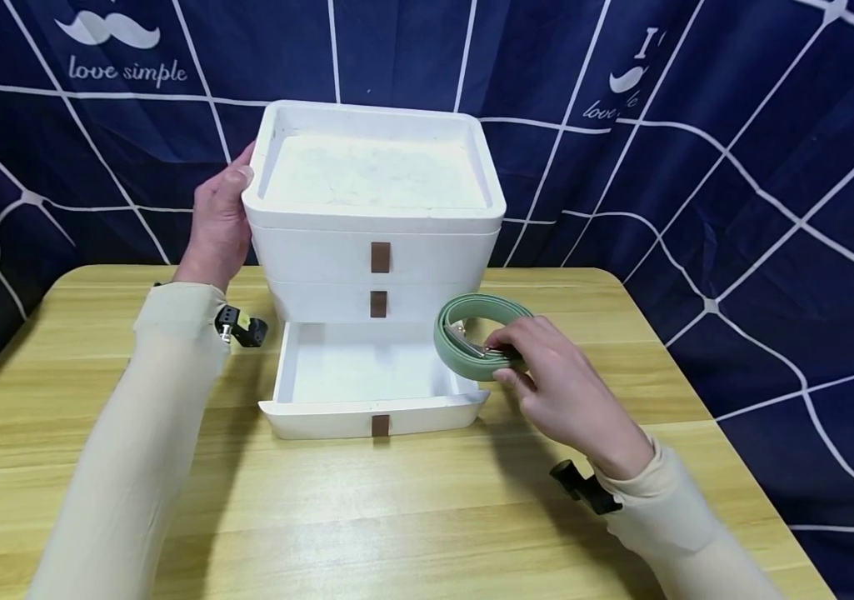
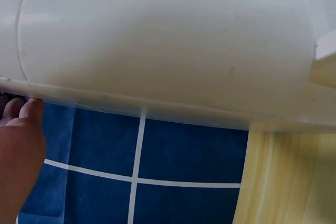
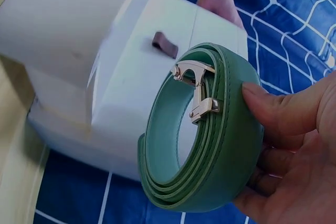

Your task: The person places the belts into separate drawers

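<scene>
A coiled green belt [image 1: 482, 333] with a metal buckle [image 3: 197, 87] is pinched between the thumb and fingers of my right hand [image 1: 572, 396]. It hangs over the right side of the pulled-out bottom drawer [image 1: 367, 362], whose inside shows bare white. My left hand [image 1: 220, 212] grips the upper left side of the white drawer box [image 1: 382, 219], thumb at the top rim. In the left wrist view, the fingers [image 2: 32, 109] reach behind the box's edge and are partly hidden.
The box has a recessed tray top [image 1: 382, 171] and brown pull tabs [image 1: 380, 257] on its drawers. It stands at the back of a wooden table [image 1: 367, 517]. A dark blue curtain [image 1: 786, 208] with white lines hangs behind and to the right.
</scene>
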